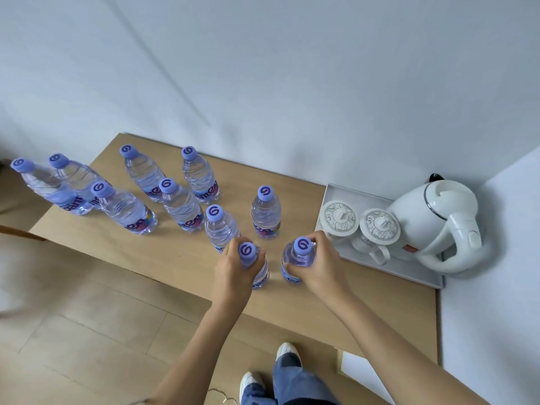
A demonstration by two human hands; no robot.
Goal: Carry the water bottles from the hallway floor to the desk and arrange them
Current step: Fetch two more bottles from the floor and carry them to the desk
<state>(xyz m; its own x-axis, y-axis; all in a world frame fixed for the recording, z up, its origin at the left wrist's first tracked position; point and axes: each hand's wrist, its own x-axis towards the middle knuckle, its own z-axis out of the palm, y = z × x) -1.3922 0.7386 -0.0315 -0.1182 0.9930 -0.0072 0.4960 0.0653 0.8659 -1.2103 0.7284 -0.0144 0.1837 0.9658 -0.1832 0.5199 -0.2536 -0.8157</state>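
Several clear water bottles with purple caps stand upright on the light wooden desk (181,258). My left hand (233,270) grips the neck of one bottle (247,251) near the desk's front edge. My right hand (317,263) grips the neck of another bottle (301,249) just to the right of it. Both held bottles look upright, with their bases at the desk top. Close behind them stand two more bottles (219,223) (266,211). Further bottles, such as one (122,206), spread toward the desk's left end.
A grey tray (409,273) at the desk's right end holds two lidded white cups (339,219) (378,226) and a white electric kettle (432,223). White walls run behind and to the right. Wood floor and my feet (287,352) lie below the desk edge.
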